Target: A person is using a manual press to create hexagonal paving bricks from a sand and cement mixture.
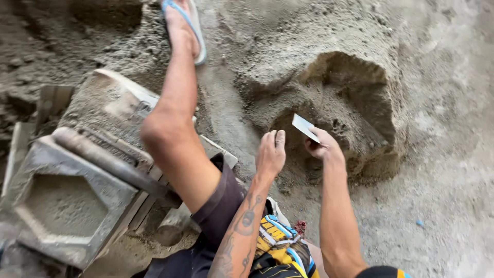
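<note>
From the head camera I look down on a big mound of damp grey sand mix (329, 36), and I take the hollow (342, 110) dug into its front as my landmark. My right hand (321, 146) sits at the mouth of that hollow, fingers closed around a small flat white scraper (304, 126) whose blade points up and left into the dug face. My left hand (271, 153) hangs just left of it, fingers loosely extended and gripping nothing, close to the loose sand. I judge the digging partway along: a good scoop is already out of the mound, yet most of the heap stands untouched. Left of the hollow, well apart, a hexagonal metal mould (62, 206) already holds packed mix, with a pipe-like handle (103, 157) across its frame. My bare leg (177, 128) stretches between mould and hollow, the sandalled foot (185, 25) resting on the mound, so reaching across to the mould looks awkward.
</note>
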